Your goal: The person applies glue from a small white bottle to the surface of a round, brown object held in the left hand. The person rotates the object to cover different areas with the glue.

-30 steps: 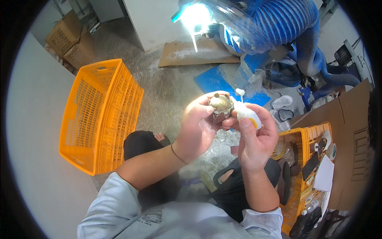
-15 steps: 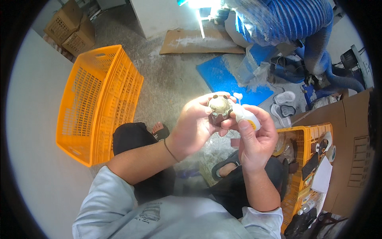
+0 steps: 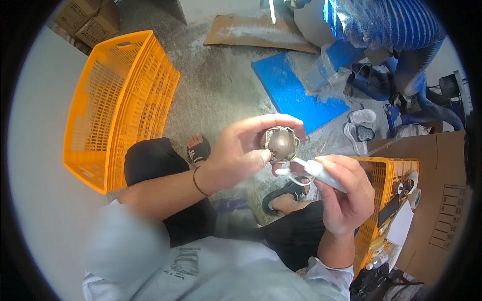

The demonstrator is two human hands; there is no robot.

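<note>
- Standing at the far left, the yellow crates [image 3: 160,85] are well apart from the hands, so nothing there should hamper a turn of the wrist.
- The left hand [image 3: 226,155] is curled around a round metallic piece [image 3: 281,143], fingers at its far side, thumb on its near edge. A firm, even grip suits this shape; the thumb is best held off the stretch of rim being worked.
- The round metallic piece is held up between the two hands, its domed middle facing up inside an uneven rim. Small turns of it probably give finer control than long sweeps of the bottle.
- A white cap [image 3: 282,171] hangs on a looped strap just below the piece. It could brush the rim, so it is better angled away.
- The nozzle [image 3: 299,161] points at the rim's lower right; I cannot tell whether it touches. A slow, steady approach there should be safest.
- The right hand [image 3: 349,195] pinches the white bottle [image 3: 326,178] between thumb and fingers, tilted toward the piece. Light pressure seems wise, since a hard squeeze could release too much.
</note>
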